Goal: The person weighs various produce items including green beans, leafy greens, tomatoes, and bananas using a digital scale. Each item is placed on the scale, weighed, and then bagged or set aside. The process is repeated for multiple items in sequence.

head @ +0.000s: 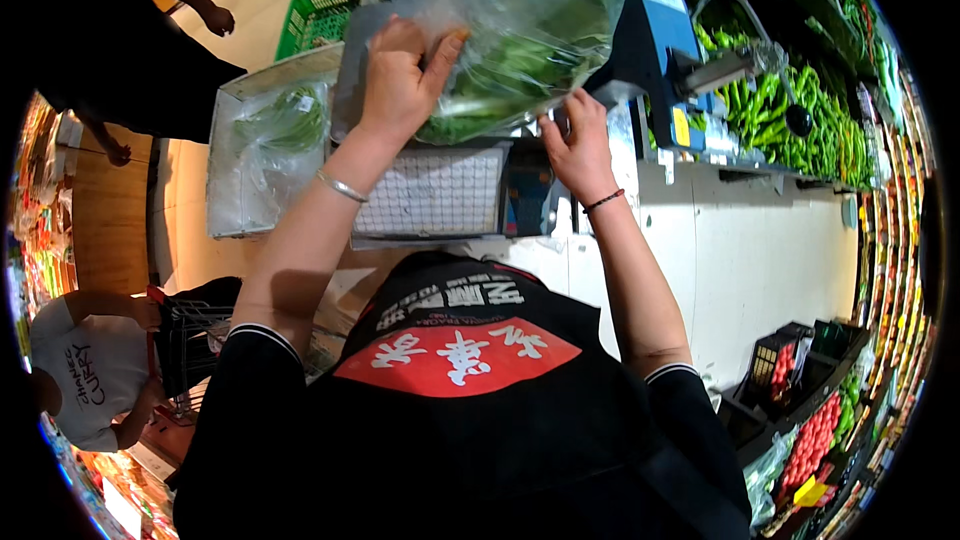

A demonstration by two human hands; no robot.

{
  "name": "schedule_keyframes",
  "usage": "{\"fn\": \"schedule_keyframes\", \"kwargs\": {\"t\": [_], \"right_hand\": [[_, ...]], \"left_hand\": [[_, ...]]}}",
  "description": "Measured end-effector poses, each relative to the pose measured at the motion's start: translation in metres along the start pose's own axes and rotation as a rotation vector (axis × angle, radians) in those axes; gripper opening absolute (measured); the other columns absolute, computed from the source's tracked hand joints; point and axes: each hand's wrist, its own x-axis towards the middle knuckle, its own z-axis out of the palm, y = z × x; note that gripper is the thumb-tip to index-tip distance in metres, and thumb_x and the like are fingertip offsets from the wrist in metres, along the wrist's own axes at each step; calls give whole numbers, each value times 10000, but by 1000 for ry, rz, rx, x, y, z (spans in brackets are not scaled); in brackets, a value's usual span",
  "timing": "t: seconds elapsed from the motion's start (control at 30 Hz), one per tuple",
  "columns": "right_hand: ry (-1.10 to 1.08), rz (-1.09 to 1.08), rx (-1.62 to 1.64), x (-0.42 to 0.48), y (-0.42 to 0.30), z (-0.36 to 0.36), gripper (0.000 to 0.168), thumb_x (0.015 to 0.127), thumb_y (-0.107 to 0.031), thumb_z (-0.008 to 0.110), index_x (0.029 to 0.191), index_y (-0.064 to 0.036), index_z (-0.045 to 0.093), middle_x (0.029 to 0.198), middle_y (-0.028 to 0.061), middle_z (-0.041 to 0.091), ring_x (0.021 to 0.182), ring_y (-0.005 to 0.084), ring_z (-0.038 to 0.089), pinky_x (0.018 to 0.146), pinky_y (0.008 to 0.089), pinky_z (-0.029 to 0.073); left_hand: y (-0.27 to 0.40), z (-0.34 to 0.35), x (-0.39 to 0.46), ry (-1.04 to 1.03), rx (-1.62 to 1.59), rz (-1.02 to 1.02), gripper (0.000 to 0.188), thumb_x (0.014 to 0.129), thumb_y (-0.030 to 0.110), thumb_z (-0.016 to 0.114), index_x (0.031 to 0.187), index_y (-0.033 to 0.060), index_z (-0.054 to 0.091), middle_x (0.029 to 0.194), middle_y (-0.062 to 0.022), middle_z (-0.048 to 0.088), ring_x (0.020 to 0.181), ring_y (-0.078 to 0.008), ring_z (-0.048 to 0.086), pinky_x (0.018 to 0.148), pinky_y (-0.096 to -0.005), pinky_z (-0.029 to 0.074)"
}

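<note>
A clear plastic bag of leafy green vegetables (517,79) rests on the weighing scale, over its grey metal plate (358,52). My left hand (405,79) grips the gathered left side of the bag, thumb pointing to the right. At the bag's lower right edge is my right hand (581,142), fingers bent, just beside the dark front panel of the scale (531,191). Whether its fingertips pinch anything is unclear. Below the bag lies the scale's white gridded keypad (442,191). The scale's blue display housing (660,22) rises on the right.
Left of the scale, a pale tray (225,202) holds a bagged bunch of greens (289,120). A green basket (311,19) stands behind. Green peppers (795,120) fill the right shelf. At left are a person in dark clothes (112,30) and a person with a shopping cart (97,367).
</note>
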Motion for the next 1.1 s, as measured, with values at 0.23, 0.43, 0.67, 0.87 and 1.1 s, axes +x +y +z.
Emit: {"fn": "schedule_keyframes", "kwargs": {"t": [0.23, 0.43, 0.67, 0.87, 1.1], "right_hand": [[-2, 744, 316, -138, 36, 5, 446, 866, -183, 678, 1228, 27, 525, 1103, 155, 610, 997, 244, 591, 866, 334, 466], [-149, 820, 588, -185, 35, 34, 656, 841, -182, 728, 1352, 56, 393, 1111, 179, 615, 1010, 200, 607, 847, 301, 500], [-124, 841, 572, -174, 32, 44, 641, 828, -194, 743, 1315, 60, 414, 1077, 175, 635, 970, 207, 624, 842, 308, 509], [-169, 714, 419, -177, 26, 44, 672, 808, -192, 766, 1317, 65, 409, 1133, 190, 616, 1016, 216, 610, 881, 306, 495], [-151, 888, 586, -172, 34, 41, 613, 821, -170, 749, 1290, 73, 437, 1099, 179, 634, 1001, 206, 613, 880, 309, 494]], "left_hand": [[-22, 14, -11, 60, 118, 148, 223, 887, 228, 666, 913, 7, 677, 825, -119, 628, 789, -308, 558, 797, -418, 412], [-1, 5, -19, 109, 225, 137, 349, 922, 238, 639, 1163, -9, 587, 1171, -159, 575, 1104, -328, 494, 964, -380, 369], [16, -3, -39, 58, 184, -47, 639, 848, 291, 724, 1315, -42, 442, 1290, -206, 476, 1222, -378, 408, 1042, -453, 307], [37, -14, -72, 95, -29, -191, 875, 770, 267, 805, 1419, -36, 301, 1382, -207, 386, 1306, -343, 346, 1089, -442, 277], [43, -31, -102, -25, 26, -334, 922, 766, 336, 802, 1464, 39, 278, 1464, -173, 328, 1345, -311, 315, 1122, -426, 242]]}}
